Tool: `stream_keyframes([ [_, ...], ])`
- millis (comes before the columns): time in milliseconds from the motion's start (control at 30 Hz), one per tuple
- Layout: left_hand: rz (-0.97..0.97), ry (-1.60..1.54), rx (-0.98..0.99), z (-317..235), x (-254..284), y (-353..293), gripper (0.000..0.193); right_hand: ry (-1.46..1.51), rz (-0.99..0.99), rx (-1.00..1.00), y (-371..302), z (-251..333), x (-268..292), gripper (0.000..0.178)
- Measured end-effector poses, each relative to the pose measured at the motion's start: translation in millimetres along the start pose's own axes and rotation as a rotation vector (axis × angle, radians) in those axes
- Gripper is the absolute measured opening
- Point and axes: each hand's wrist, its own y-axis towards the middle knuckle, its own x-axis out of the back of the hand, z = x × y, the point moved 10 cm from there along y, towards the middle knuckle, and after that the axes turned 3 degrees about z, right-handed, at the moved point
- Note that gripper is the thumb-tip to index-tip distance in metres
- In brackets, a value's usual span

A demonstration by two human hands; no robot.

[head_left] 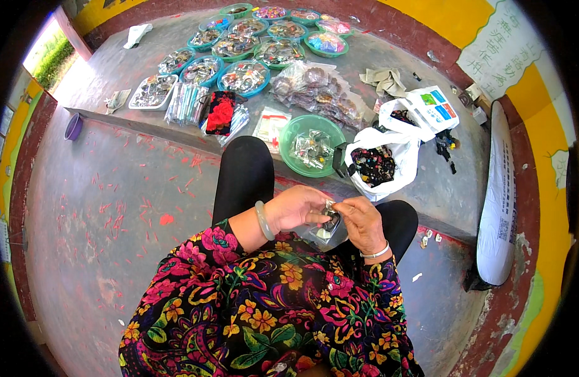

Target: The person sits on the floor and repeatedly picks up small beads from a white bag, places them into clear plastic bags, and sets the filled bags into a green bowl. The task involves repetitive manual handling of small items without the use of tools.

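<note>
Left hand (294, 210): clear packet (328, 231) was pinched.
Right hand (365, 221): packet was gripped.
White bag (407, 164): was seen right of green basin (292, 133).

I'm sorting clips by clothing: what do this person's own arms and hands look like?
The sleeves are black with multicoloured flowers and leaves. The left hand is gloveless, with a thick pale bangle at its wrist; the right hand, also gloveless, has a slimmer silvery bangle.

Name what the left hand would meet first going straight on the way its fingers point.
The left hand would likely meet the right hand first, just past the small clear bag held between them, though depth is unclear.
</note>
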Motion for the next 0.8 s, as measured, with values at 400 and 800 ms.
stream_keyframes([
  [400,-0.089,0.165,-0.055,-5.1,3.0,-0.3,0.019,-0.069,-0.025,0.019,-0.9,-0.3,-1.9,0.022],
  [800,-0.169,0.392,-0.233,-23.0,1.9,-0.3,0.021,0.473,-0.239,-0.470,-19.3,-62.0,5.7,0.016],
])
